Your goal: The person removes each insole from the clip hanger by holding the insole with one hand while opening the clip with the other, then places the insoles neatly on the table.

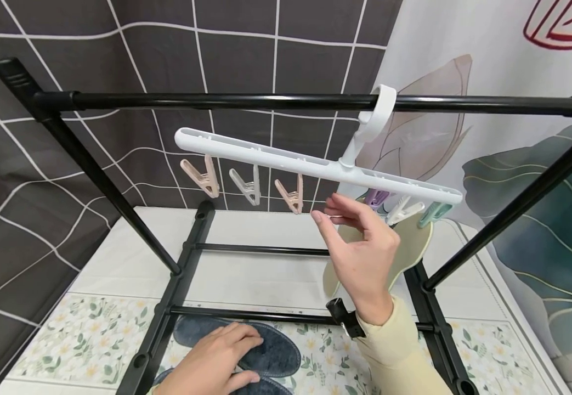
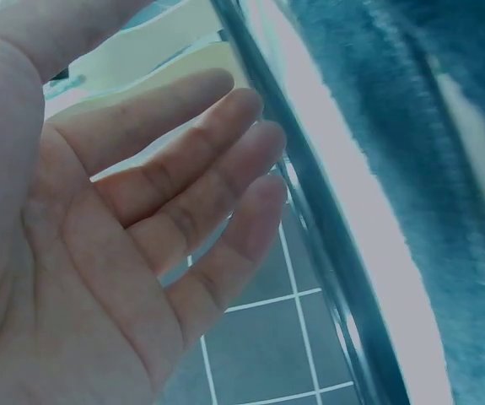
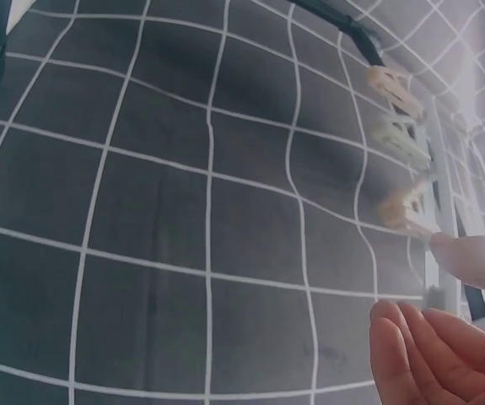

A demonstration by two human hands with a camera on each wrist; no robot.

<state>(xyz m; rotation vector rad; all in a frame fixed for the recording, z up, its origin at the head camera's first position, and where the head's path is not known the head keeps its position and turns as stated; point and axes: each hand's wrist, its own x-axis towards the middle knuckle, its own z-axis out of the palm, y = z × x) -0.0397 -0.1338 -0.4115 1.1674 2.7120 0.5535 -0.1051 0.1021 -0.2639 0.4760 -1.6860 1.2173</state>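
A white clip hanger [image 1: 266,157] hangs by its hook from the top black rail. To its left dangle a pink clip [image 1: 204,176], a grey clip [image 1: 249,186] and another pink clip [image 1: 293,196]. A purple clip [image 1: 377,198], a white clip [image 1: 404,211] and a green clip [image 1: 434,213] are at its right, where pale yellow-green flat pieces [image 1: 411,247] hang. My right hand [image 1: 364,255] is raised just under the bar, thumb and fingers apart with nothing between them. Lower down, my left hand [image 1: 214,356] is loose, its palm bare in the left wrist view.
The black rack frame [image 1: 226,101] has slanted legs and low crossbars. Dark blue slippers [image 1: 276,351] lie on the flowered floor mat [image 1: 95,337] below. A dark gridded curtain [image 1: 157,60] hangs behind, and a patterned white curtain [image 1: 429,38] is at the right.
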